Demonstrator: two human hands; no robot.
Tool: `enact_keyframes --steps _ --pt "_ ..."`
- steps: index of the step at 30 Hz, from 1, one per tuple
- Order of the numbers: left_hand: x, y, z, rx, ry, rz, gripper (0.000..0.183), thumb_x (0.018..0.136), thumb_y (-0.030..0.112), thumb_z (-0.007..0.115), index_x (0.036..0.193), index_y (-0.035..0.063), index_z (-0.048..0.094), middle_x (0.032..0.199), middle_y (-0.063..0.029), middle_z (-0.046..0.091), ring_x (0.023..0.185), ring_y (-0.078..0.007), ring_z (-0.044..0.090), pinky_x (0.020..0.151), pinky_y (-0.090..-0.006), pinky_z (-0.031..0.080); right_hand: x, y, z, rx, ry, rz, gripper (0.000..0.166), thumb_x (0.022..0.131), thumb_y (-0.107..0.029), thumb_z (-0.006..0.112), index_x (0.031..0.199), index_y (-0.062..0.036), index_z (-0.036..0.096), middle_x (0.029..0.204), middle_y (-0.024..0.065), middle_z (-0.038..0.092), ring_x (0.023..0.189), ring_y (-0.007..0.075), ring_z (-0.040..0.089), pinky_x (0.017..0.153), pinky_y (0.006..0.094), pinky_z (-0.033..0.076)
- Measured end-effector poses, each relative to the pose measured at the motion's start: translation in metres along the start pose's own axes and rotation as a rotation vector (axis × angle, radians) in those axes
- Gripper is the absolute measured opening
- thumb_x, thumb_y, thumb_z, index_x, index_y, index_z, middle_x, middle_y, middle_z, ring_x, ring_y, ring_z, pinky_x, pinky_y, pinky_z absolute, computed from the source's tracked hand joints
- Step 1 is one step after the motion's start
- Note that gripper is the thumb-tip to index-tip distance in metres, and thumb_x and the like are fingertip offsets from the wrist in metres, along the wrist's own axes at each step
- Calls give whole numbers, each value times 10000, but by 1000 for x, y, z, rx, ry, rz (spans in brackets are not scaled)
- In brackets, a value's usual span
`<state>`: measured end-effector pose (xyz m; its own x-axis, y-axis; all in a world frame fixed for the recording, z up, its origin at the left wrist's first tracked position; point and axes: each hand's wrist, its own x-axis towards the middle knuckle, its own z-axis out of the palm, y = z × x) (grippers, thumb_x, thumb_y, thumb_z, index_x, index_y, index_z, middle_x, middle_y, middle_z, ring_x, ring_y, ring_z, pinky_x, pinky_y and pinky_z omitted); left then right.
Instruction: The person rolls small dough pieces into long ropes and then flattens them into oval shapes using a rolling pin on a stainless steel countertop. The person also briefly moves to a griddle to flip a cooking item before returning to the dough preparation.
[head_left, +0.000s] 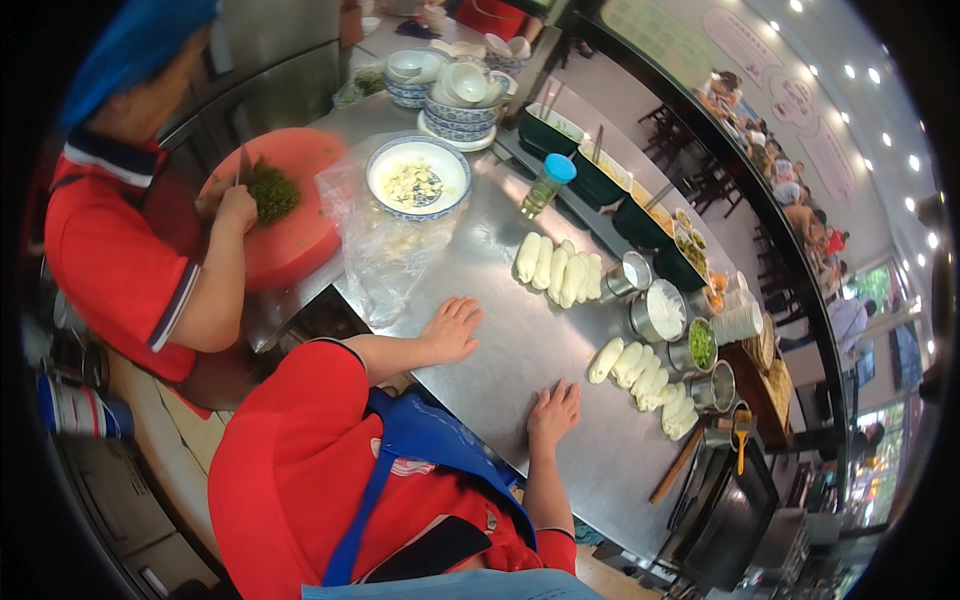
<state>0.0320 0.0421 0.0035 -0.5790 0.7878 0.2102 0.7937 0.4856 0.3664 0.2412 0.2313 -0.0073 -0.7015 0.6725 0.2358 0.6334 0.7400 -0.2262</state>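
My left hand (452, 331) rests palm down on the stainless steel table (495, 390), fingers apart, holding nothing. Lower right of it, my right hand (555, 412) lies flat on the same steel with its fingers slightly spread. Beyond my hands are two rows of pale dough rolls: one row (559, 268) near a metal cup, the other (645, 377) beside metal pots. A metal pot of chopped green onion (702, 343) and a pot of white paste or fat (660, 311) stand behind them. A blue-rimmed bowl (418, 178) with chopped pale pieces sits past my left hand on clear plastic.
At the left, a co-worker in red cuts greens (274, 193) with a knife on a round red board (300, 247). Stacked bowls (461, 105), a blue-lidded jar (550, 184) and dark green food containers (600, 178) line the far side. A wooden rolling pin (676, 465) lies near a black griddle (731, 517).
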Motion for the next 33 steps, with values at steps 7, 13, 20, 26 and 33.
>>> enact_keyframes --steps 7,13,20,26,33 --pt "2 -8 2 -65 116 71 533 791 272 602 1242 15 485 1295 -175 417 1258 -348 339 1070 -454 244 4 -11 -3 -85 -61 40 598 889 -397 493 1374 -69 372 1442 217 289 1346 335 251 1049 466 203" --pt "40 -61 -14 -138 157 -10 447 757 187 634 1155 23 517 1176 -155 459 1134 -348 416 988 -460 336 4 -24 5 -138 -102 156 686 886 -453 475 1413 -52 296 1475 222 219 1375 334 179 1078 481 143" --pt "130 -92 -8 -27 196 13 524 766 158 625 1232 -14 457 1251 -195 441 1184 -345 409 1011 -425 342 6 -28 3 -87 -90 191 696 869 -464 489 1415 -73 307 1477 206 225 1378 326 177 1081 482 132" --pt "231 -61 28 -417 47 -317 629 765 154 605 1323 -26 376 1349 -235 398 1259 -363 377 1044 -416 332 6 -30 -4 -96 -72 174 672 863 -449 497 1395 -69 343 1460 205 255 1363 332 214 1071 487 158" --pt "252 -36 9 -269 -174 -381 491 730 187 643 1174 23 510 1084 -181 603 1017 -328 580 890 -375 459 6 -30 -5 -103 -33 171 647 859 -424 516 1381 -73 369 1442 197 296 1349 329 246 1059 484 182"
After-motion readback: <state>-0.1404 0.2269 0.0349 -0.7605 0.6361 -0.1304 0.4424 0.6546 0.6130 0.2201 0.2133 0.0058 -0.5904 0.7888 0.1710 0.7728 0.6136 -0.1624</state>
